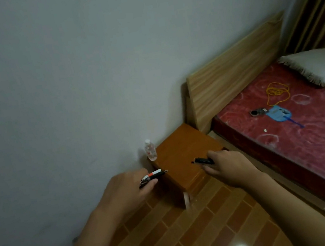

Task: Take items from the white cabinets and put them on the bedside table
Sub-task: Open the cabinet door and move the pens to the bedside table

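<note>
Head view: left hand [129, 186] grips a bundle of pens [154, 176], tips pointing right, just short of the bench's [180, 152] left edge. Right hand [226, 166] pinches a black marker [203, 160], long axis left-right, already over the bench top near its front-right corner. Right looks nearer to set down. A small clear bottle [151, 152] stands at the back-left corner.

Single head-worn view, wide-angle, tilted forward and down toward a room corner

Looks from standing height over both forearms onto the bedside table [180, 156] at centre, close enough for the left hand [128, 186] and right hand [227, 166] to reach its near edge; frame rolled, wall [64, 74] filling the upper left, bed [298, 129] running off right, floor [196, 234] below; no second view to overlap.
</note>
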Demonstrator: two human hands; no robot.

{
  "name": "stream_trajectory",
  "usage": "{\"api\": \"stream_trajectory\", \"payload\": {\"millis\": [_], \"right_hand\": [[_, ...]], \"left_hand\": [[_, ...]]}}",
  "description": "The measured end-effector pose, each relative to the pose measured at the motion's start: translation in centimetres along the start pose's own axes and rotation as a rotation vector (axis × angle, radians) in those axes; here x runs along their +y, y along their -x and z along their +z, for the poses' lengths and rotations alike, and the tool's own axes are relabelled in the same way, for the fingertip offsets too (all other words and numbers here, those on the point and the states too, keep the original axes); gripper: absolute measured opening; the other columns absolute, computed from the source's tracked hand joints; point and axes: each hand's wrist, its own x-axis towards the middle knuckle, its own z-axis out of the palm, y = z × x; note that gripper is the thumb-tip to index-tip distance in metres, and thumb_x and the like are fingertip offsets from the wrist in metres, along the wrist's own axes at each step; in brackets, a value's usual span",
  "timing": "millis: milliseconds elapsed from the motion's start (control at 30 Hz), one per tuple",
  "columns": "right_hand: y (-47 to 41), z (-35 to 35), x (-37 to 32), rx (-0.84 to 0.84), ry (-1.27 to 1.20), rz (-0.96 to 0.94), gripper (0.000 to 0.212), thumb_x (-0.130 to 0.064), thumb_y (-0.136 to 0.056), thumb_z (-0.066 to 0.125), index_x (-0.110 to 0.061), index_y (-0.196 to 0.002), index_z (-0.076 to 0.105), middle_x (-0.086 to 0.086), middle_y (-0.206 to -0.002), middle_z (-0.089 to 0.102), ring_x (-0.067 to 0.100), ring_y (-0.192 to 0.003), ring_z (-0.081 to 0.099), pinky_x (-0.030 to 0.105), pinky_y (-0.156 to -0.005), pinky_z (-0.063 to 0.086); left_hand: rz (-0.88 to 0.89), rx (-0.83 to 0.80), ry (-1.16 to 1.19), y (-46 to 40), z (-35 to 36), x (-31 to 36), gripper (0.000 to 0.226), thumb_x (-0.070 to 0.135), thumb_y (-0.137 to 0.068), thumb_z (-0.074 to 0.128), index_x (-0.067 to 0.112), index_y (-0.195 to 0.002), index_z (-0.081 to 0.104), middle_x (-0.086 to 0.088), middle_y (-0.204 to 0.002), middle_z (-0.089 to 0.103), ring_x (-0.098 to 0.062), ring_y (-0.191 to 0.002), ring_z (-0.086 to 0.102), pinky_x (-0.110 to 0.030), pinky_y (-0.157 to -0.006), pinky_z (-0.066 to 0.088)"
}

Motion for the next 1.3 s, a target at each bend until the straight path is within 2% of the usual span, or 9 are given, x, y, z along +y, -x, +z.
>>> {"api": "stream_trajectory", "payload": {"millis": [167, 267, 333, 467, 633, 767, 1033, 1133, 1300], "right_hand": [[-5.8, -0.2, 2.0, 0.005, -0.027, 0.013, 0.038, -0.062, -0.103, 0.042, -0.029, -0.084, 0.044, -0.006, -0.072, 0.054, 0.01, -0.057, 0.053, 0.027, -0.048, 0.034], [-9.0, -0.2, 3.2, -0.008, -0.017, 0.045, 0.037, -0.063, -0.103, 0.042, -0.03, -0.085, 0.045, -0.008, -0.073, 0.055, 0.009, -0.058, 0.054, 0.026, -0.048, 0.033], [-11.0, 0.1, 4.1, -0.019, -0.008, 0.082, 0.037, -0.063, -0.103, 0.042, -0.03, -0.087, 0.046, -0.007, -0.074, 0.055, 0.009, -0.06, 0.054, 0.026, -0.048, 0.033], [-14.9, 1.1, 6.1, -0.047, -0.027, 0.2, 0.038, -0.065, -0.102, 0.041, -0.029, -0.091, 0.05, -0.006, -0.077, 0.059, 0.01, -0.062, 0.058, 0.033, -0.055, 0.05], [-19.9, 1.5, 8.6, -0.1, -0.014, 0.403, 0.037, -0.064, -0.101, 0.044, -0.028, -0.097, 0.053, -0.007, -0.083, 0.062, 0.011, -0.065, 0.06, 0.036, -0.062, 0.056], [-22.6, 1.1, 10.0, -0.137, 0.008, 0.529, 0.035, -0.061, -0.102, 0.046, -0.027, -0.102, 0.055, -0.008, -0.088, 0.065, 0.013, -0.069, 0.063, 0.034, -0.061, 0.054], [-24.9, 3.4, 13.4, -0.138, -0.031, 0.703, 0.035, -0.065, -0.102, 0.04, -0.031, -0.098, 0.049, -0.012, -0.08, 0.059, 0.007, -0.065, 0.058, 0.031, -0.059, 0.054], [-25.5, 4.4, 15.3, -0.149, -0.035, 0.705, 0.035, -0.066, -0.102, 0.039, -0.032, -0.097, 0.047, -0.012, -0.079, 0.056, 0.007, -0.062, 0.057, 0.03, -0.055, 0.051], [-27.2, 7.3, 20.1, -0.163, -0.058, 0.676, 0.036, -0.064, -0.102, 0.038, -0.029, -0.1, 0.05, -0.01, -0.084, 0.06, 0.011, -0.063, 0.058, 0.031, -0.053, 0.048]], "left_hand": [[0.013, -0.029, 0.003, -5.8, 0.3, -2.0, 0.046, 0.073, -0.091, 0.03, 0.036, -0.093, 0.057, 0.015, -0.078, 0.06, -0.007, -0.067, 0.057, -0.025, -0.058, 0.046], [0.046, -0.031, 0.05, -10.2, 1.1, -3.4, 0.034, 0.068, -0.096, 0.042, 0.04, -0.101, 0.06, 0.016, -0.083, 0.063, -0.007, -0.07, 0.059, -0.022, -0.057, 0.041], [0.085, -0.035, 0.058, -13.5, 2.1, -4.4, 0.035, 0.067, -0.097, 0.043, 0.039, -0.105, 0.062, 0.015, -0.083, 0.064, -0.006, -0.069, 0.059, -0.022, -0.057, 0.045], [0.188, -0.077, 0.101, -21.1, 4.4, -6.0, 0.04, 0.07, -0.095, 0.037, 0.036, -0.098, 0.058, 0.013, -0.078, 0.061, -0.005, -0.067, 0.057, -0.027, -0.061, 0.053], [0.361, -0.135, 0.132, -31.6, 7.0, -8.2, 0.035, 0.066, -0.097, 0.041, 0.036, -0.098, 0.058, 0.013, -0.081, 0.061, -0.006, -0.068, 0.059, -0.03, -0.062, 0.053], [0.508, -0.178, 0.125, -38.5, 8.5, -9.3, 0.025, 0.059, -0.099, 0.05, 0.036, -0.099, 0.058, 0.013, -0.082, 0.06, -0.007, -0.067, 0.057, -0.022, -0.054, 0.04], [0.741, -0.296, 0.085, -48.1, 12.4, -7.4, 0.031, 0.061, -0.099, 0.045, 0.033, -0.098, 0.056, 0.013, -0.077, 0.055, -0.006, -0.061, 0.053, -0.023, -0.053, 0.046], [0.793, -0.328, 0.048, -50.3, 14.1, -6.5, 0.037, 0.064, -0.097, 0.038, 0.032, -0.101, 0.057, 0.013, -0.08, 0.056, -0.006, -0.061, 0.053, -0.025, -0.053, 0.049], [0.798, -0.375, 0.02, -53.3, 18.3, -5.1, 0.037, 0.063, -0.098, 0.041, 0.032, -0.109, 0.059, 0.013, -0.085, 0.057, -0.006, -0.063, 0.053, -0.023, -0.053, 0.048]]}}
